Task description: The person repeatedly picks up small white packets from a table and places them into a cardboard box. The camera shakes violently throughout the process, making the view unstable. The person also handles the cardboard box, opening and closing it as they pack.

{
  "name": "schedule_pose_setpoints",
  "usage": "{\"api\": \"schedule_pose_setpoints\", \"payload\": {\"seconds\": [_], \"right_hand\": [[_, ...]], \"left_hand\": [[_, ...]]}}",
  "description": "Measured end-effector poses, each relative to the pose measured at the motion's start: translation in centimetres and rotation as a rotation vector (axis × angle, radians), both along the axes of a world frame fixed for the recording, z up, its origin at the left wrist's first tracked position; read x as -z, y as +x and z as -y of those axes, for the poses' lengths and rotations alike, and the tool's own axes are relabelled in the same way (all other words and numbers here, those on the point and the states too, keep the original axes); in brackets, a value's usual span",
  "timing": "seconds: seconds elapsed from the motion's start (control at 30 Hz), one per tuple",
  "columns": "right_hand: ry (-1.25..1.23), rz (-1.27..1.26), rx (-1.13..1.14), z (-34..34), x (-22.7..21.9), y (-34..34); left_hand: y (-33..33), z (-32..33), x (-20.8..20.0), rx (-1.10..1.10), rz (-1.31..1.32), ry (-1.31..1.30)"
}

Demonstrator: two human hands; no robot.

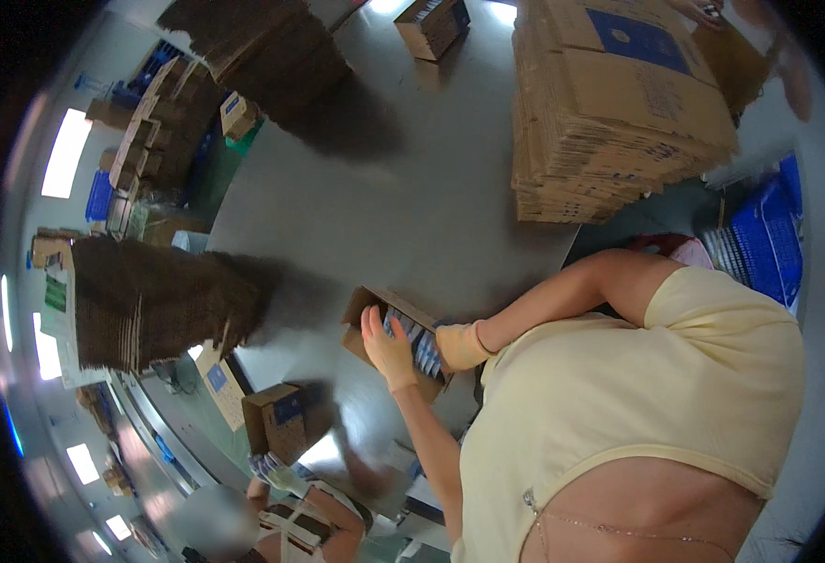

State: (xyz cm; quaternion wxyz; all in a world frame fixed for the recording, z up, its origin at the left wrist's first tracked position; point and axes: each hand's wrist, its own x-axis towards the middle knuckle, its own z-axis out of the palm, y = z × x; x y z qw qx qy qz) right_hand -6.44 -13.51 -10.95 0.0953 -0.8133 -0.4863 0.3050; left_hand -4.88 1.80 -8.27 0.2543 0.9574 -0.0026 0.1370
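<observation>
On the table [431, 202]: open box [360, 306] sitting at a slant, close to the yellow shirt [609, 385] of the person working on it
Inside the box: blue-and-white packs [425, 357] lined up, partly covered by the hands
Left hand [389, 350]: open, fingers pretty much straight and laid across the box's opening, not curled round anything; can't tell if the tips touch the packs or just cardboard
Right hand [460, 346]: pale yellow glove, at the box's other side; fingers are hidden, so no clue how far closed they are or if they've got hold of a pack
Big pile: flat cartons [609, 141], upper right, blue patch on top
Dark piles: one stack [150, 305] off left, another stack [267, 61] up top
Far end: small box [431, 30] on its own
Co-worker, lower left: gloved hand [281, 476] at a second box [278, 424]
Right edge: blue crate [769, 246]
</observation>
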Motion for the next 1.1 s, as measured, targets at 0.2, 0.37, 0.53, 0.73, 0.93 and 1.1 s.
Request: {"api": "schedule_pose_setpoints", "payload": {"seconds": [0.2,0.37,0.53,0.73,0.93,1.1], "right_hand": [[-0.093,0.387,-0.453,0.2,-4.8,0.7],[-0.035,0.418,-0.405,-0.1,-5.1,0.6],[-0.036,0.374,-0.434,0.5,-5.0,1.1],[-0.056,0.420,-0.526,0.7,-5.0,1.4],[-0.143,0.417,-0.561,0.0,-5.6,1.1],[-0.128,0.441,-0.549,0.3,-5.0,1.4]], "left_hand": [[2.7,1.2,1.5,-0.031,-0.714,0.249],[-0.9,1.9,2.4,-0.185,-0.484,0.115],[-13.3,4.3,1.3,-0.442,0.071,-0.329],[-35.9,2.3,2.0,-1.133,-0.065,-0.134],[-54.9,2.6,0.1,-1.675,-0.757,-0.114],[-57.1,5.9,0.6,-1.613,-1.399,-0.032]]}}
